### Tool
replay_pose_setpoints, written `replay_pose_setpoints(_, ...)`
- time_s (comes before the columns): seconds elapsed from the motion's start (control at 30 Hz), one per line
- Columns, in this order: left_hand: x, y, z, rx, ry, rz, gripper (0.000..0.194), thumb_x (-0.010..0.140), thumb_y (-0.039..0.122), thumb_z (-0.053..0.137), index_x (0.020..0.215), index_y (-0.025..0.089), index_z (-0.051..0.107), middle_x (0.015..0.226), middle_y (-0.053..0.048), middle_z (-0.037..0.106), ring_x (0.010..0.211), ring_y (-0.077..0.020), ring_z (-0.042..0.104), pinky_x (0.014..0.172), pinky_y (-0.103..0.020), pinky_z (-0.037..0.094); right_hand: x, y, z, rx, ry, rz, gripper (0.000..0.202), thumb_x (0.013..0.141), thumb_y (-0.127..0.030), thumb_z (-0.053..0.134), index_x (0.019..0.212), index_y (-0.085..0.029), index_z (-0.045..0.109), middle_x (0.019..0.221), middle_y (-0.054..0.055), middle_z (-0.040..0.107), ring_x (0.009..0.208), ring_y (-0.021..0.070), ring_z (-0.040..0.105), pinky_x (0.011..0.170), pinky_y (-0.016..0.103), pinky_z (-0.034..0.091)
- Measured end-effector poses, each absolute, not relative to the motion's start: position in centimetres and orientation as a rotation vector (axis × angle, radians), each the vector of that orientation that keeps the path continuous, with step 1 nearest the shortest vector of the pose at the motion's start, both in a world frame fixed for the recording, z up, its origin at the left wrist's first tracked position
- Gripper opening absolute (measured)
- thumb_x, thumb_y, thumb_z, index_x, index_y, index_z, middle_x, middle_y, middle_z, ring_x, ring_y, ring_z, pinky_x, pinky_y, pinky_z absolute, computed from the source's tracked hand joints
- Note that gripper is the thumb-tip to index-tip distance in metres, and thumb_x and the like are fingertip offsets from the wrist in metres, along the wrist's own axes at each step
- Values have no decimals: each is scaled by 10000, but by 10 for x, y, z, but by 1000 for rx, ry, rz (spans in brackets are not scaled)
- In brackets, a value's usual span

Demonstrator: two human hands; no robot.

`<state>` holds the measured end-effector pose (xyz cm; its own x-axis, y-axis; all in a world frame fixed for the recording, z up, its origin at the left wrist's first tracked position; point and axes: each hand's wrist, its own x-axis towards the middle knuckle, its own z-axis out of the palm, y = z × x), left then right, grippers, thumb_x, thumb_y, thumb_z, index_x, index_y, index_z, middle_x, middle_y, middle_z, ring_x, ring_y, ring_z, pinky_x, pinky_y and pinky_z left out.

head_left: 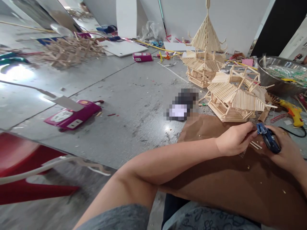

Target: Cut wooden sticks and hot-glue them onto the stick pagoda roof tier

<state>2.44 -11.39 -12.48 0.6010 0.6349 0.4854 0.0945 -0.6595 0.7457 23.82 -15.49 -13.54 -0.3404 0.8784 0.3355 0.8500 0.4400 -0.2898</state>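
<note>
My right hand (285,147) is wrapped round a dark blue pliers-like cutter (270,137). Its head points up and left, toward the fingertips of my left hand (236,139). Those fingers are pinched together close by the tool's head; whatever they grip is too small or hidden to name. Beneath both hands, a brown sheet (216,179) covers my lap and the table's edge. A few thin pale sticks (255,145) lie between the hands. Just beyond them stands a roofed, many-sided model made of wooden sticks (236,95).
Behind it rises a taller stick pagoda (206,35). On the right are a metal bowl (271,76) and a yellow glue gun (294,111). A blurred-out dark object (182,103) and a magenta power strip (74,115) lie on the grey table. A red stool (21,159) stands left.
</note>
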Motion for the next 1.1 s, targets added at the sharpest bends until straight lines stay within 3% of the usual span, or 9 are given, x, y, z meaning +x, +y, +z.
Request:
replay_pose_setpoints(0.13,27,-110,-129,2173,558,1000,172,896,250,388,763,158,445,665,-9,497,592,-101,450,580,-205,444,238,-155,-136,-1474,-2249,94,537,712,-399,579,1189,-229,398,1087,139,564,983,350,556,823,510,431)
replay_pose_setpoints(0.3,27,-106,-133,2165,491,974,179,898,212,403,936,106,543,810,-61,611,744,-123,566,717,-227,462,238,-155,-136,-1484,-2250,5,522,711,-383,577,1178,-221,410,1071,119,576,962,297,574,817,445,446)
replay_pose_setpoints(0.57,23,-111,-128,2169,641,927,162,889,291,399,783,170,423,622,17,464,528,-94,424,517,-206,386,235,-154,-136,-1459,-2289,-49,506,744,-399,548,1179,-181,412,1076,147,584,975,304,572,817,440,454)
replay_pose_setpoints(0.77,24,-111,-127,2142,588,900,122,886,272,391,804,181,391,686,-5,496,576,-102,454,558,-208,406,234,-154,-138,-1446,-2291,-31,502,748,-389,551,1178,-169,414,1084,154,583,981,297,567,831,435,450)
replay_pose_setpoints(1.1,26,-113,-132,2078,548,914,169,899,263,379,858,128,472,737,-55,559,665,-132,529,655,-242,461,235,-155,-140,-1468,-2286,-82,445,744,-369,546,1137,-186,442,1036,117,616,941,270,593,776,385,472)
